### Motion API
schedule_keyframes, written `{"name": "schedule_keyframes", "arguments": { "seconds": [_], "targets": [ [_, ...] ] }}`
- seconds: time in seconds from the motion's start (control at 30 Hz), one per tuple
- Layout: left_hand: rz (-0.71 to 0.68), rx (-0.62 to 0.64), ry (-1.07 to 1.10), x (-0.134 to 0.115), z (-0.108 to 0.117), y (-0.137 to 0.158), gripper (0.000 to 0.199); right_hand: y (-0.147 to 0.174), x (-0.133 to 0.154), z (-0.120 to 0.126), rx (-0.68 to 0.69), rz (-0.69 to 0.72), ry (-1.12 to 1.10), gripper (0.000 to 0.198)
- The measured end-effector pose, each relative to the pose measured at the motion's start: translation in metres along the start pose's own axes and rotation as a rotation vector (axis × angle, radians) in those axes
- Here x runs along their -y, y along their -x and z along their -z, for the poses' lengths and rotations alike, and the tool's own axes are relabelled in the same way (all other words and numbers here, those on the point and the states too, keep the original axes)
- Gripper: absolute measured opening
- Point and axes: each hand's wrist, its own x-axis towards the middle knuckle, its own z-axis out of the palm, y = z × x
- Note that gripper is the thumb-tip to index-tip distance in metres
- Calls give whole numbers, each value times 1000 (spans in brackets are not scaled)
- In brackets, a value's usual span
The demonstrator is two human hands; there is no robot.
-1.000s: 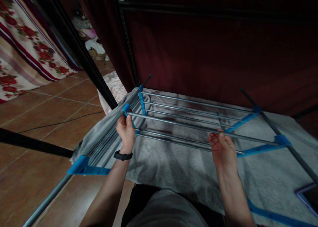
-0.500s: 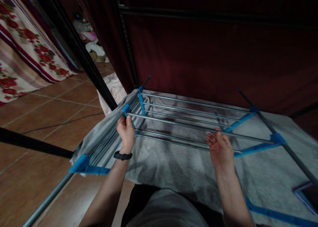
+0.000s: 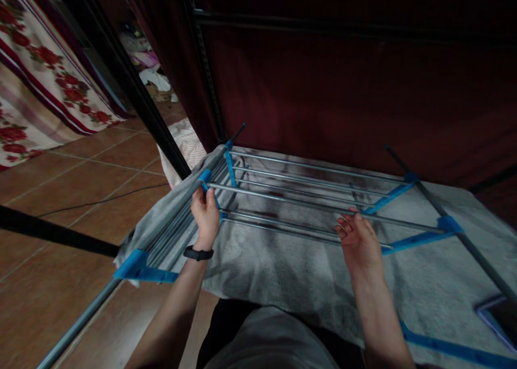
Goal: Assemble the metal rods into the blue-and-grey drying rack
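A clothes drying rack of metal bars and blue plastic brackets rests on a grey cloth. My left hand [image 3: 205, 213], with a black wristband [image 3: 198, 253], pinches the blue bracket [image 3: 205, 178] at the left end of the raised metal bar [image 3: 274, 196]. My right hand [image 3: 357, 231] is closed just below the same bar towards its right end, fingertips at the bar. A thin pale curved piece [image 3: 342, 218] shows at its fingers; its kind is too small to tell. The bar's right end meets another blue bracket [image 3: 450, 225].
A phone-like device [image 3: 498, 318] lies on the grey cloth [image 3: 283, 272] at the right. Dark frame posts [image 3: 133, 83] stand at the left, with a dark red curtain [image 3: 323, 89] behind. A black cable [image 3: 105, 200] crosses the tiled floor [image 3: 60, 213].
Almost nothing differs. Both hands keep their places on the rack, with only a very slight shift of the fingers and of the view.
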Motion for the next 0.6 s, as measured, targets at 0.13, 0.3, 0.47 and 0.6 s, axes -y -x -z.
{"name": "schedule_keyframes", "arguments": {
  "seconds": [0.13,0.3,0.47,0.6],
  "targets": [
    [34,43,22,10,2,8,49,-6,8,7,-42,-2,13,50],
    [46,96,38,20,5,15,43,-8,13,14,-64,7,22,51],
    [60,91,63,22,5,15,37,-9,10,14,-65,30,20,50],
    [52,96,51,21,5,14,33,-9,9,14,-44,26,18,50]
  ]
}}
